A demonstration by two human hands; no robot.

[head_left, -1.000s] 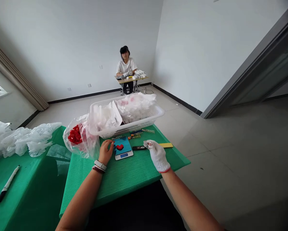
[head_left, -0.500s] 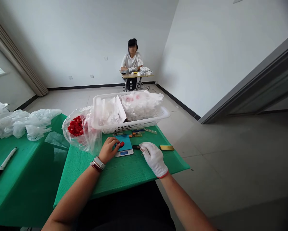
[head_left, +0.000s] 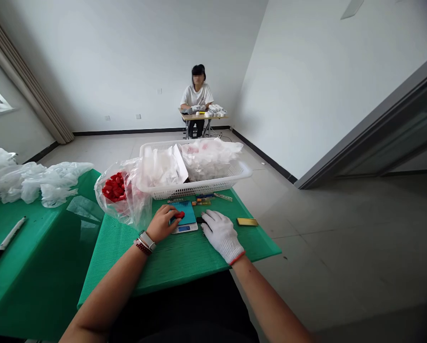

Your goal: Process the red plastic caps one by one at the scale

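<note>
My bare left hand (head_left: pixel 159 225), with a wristwatch and a beaded band, lies over a small digital scale (head_left: pixel 183 228). Its fingertips curl onto red plastic pieces (head_left: pixel 179 215) on the blue pan, partly hiding them. My right hand (head_left: pixel 221 236) wears a white knit glove with a red cuff and rests on the green mat (head_left: pixel 177 262). Its fingers are together, touching the end of a black object (head_left: pixel 200 220). Left of the scale, a clear plastic bag (head_left: pixel 133 209) holds many more red pieces (head_left: pixel 113 186).
Behind the scale stands a white plastic basket (head_left: pixel 195 189) stuffed with clear bags. Small strips (head_left: pixel 213 196) and a gold-yellow strip (head_left: pixel 247 221) lie nearby. A second green table (head_left: pixel 16 243) carries a marker (head_left: pixel 6 240) and bunched plastic (head_left: pixel 24 183). A seated person (head_left: pixel 197 95) works at a far table.
My left hand has moved right, from beside the scale onto the red pieces on its pan. My right hand has lowered from a raised pinch to the mat, and the view has shifted slightly.
</note>
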